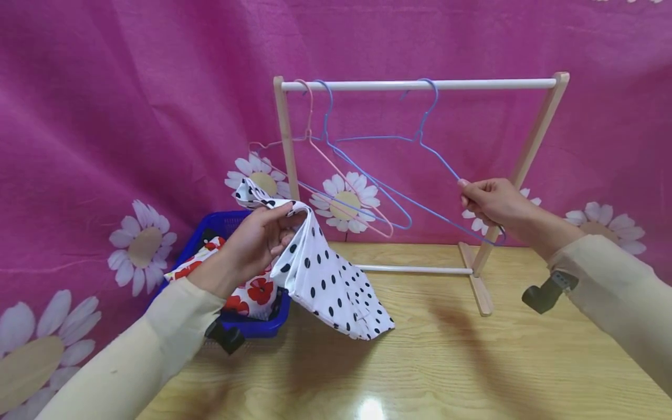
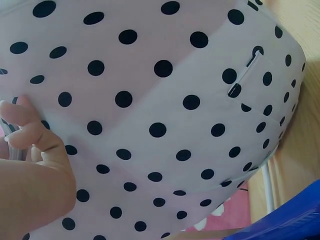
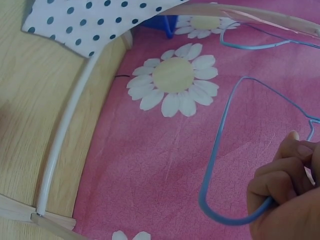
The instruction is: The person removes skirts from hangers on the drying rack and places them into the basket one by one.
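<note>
My left hand (image 1: 257,242) grips a white garment (image 1: 336,286) with black dots by a gathered upper edge, thumb on top. Its lower part hangs down to the right over the table, and in the left wrist view a small pocket shows on the cloth (image 2: 155,130). At the right, my right hand (image 1: 493,201) pinches the sloping shoulder of a blue wire hanger (image 1: 440,157), whose hook hangs over the rail (image 1: 488,84). The right wrist view shows the lower loop of that hanger (image 3: 210,170) passing behind the curled fingers.
A pink hanger (image 1: 325,154) and another blue hanger (image 1: 326,111) hang at the rail's left end. A blue basket (image 1: 262,331) holding red-flowered cloth (image 1: 259,291) stands beneath my left forearm. The rack's wooden foot (image 1: 479,291) stands on the wooden table (image 1: 420,361), before a pink flowered curtain (image 1: 199,87).
</note>
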`<state>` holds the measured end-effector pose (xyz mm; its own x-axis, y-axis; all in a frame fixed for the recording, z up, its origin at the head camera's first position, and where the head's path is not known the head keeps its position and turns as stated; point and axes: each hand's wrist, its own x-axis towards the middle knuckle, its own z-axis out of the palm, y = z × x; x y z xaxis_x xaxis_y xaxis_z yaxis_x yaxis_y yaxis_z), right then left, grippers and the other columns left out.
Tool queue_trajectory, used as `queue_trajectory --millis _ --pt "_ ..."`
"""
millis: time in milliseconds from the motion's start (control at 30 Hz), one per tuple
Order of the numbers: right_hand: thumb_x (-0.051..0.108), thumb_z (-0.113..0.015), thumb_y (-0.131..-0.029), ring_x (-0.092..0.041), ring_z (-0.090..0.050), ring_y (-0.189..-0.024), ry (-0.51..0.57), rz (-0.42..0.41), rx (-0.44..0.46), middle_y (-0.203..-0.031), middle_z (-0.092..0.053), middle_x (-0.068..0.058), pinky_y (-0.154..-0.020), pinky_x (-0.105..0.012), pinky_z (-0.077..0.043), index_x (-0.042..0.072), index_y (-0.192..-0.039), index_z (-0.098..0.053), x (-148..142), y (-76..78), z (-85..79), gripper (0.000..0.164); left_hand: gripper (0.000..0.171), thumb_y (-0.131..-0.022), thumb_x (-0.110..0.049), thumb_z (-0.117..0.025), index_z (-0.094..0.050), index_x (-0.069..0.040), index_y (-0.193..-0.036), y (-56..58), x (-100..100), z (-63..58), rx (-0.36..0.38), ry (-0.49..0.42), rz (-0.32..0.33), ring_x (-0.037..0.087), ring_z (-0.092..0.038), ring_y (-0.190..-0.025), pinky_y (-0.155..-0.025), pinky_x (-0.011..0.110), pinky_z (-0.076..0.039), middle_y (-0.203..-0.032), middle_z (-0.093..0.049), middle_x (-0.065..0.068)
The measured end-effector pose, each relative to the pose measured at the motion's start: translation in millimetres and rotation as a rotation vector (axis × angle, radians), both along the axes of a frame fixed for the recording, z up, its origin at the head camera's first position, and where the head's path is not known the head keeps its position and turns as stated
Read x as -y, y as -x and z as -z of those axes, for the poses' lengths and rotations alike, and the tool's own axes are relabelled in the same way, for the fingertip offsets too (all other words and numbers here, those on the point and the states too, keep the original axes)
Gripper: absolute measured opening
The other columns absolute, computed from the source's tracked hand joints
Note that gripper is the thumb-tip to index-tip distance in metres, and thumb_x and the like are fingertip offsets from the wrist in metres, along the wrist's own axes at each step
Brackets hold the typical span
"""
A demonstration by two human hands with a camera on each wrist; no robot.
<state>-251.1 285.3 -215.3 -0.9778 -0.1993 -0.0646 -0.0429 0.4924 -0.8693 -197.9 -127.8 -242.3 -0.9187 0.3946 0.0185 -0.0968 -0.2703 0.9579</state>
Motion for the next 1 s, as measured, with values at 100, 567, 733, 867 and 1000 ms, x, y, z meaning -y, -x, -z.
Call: queue_trajectory --millis 100,567,733,867,1000 --pt "0.041 -0.040 -0.109 0.000 -0.030 -0.047 -0.013 0.003 0.000 -0.055 -0.042 0.014 -0.045 -0.021 -0.027 0.026 -0.065 -0.059 0.7 -0.6 -2.0 0.050 0.042 -0.111 -0.024 -0.035 -0.072 -0.016 -0.092 -0.5 -1.4 -4.4 -0.001 -0.013 -0.011 0.006 -0.047 -0.050 -0.043 0.015 -0.034 -0.078 -0.073 -0.006" --pt "0.039 -0.040 -0.109 -0.001 -0.029 -0.048 -0.017 -0.007 -0.017 -0.057 -0.040 0.014 -0.045 -0.023 -0.025 0.025 -0.064 -0.058 -2.0 3.6 -1.0 0.050 0.040 -0.111 -0.023 -0.033 -0.071 -0.018 -0.098 0.3 -4.4 -23.9 -0.040 -0.049 -0.035 0.004 -0.047 -0.052 -0.045 0.014 -0.035 -0.086 -0.075 -0.007" --pt "0.041 -0.041 -0.109 0.000 -0.029 -0.048 -0.011 -0.011 -0.020 -0.056 -0.040 0.014 -0.044 -0.023 -0.024 0.025 -0.064 -0.058 -1.3 2.0 -1.1 0.050 0.042 -0.112 -0.025 -0.032 -0.071 -0.019 -0.097 0.6 -4.9 -29.8 -0.034 -0.064 -0.037 0.004 -0.048 -0.051 -0.045 0.013 -0.035 -0.085 -0.074 -0.008" --pt "0.040 -0.041 -0.109 0.000 -0.030 -0.048 -0.005 -0.018 -0.018 -0.055 -0.040 0.014 -0.044 -0.024 -0.023 0.025 -0.064 -0.058 -1.1 1.4 -1.0 0.050 0.041 -0.112 -0.025 -0.033 -0.071 -0.017 -0.098 0.0 -5.5 -33.6 -0.018 -0.096 -0.026 0.004 -0.047 -0.051 -0.045 0.013 -0.033 -0.086 -0.074 -0.006" --pt "0.039 -0.040 -0.109 0.000 -0.029 -0.048 -0.006 -0.017 -0.018 -0.056 -0.040 0.014 -0.045 -0.025 -0.023 0.025 -0.065 -0.058 -0.9 1.2 -0.9 0.050 0.041 -0.111 -0.026 -0.035 -0.072 -0.017 -0.099 -0.7 -5.7 -36.6 -0.015 -0.108 -0.017 0.005 -0.048 -0.052 -0.045 0.014 -0.032 -0.087 -0.074 -0.006"
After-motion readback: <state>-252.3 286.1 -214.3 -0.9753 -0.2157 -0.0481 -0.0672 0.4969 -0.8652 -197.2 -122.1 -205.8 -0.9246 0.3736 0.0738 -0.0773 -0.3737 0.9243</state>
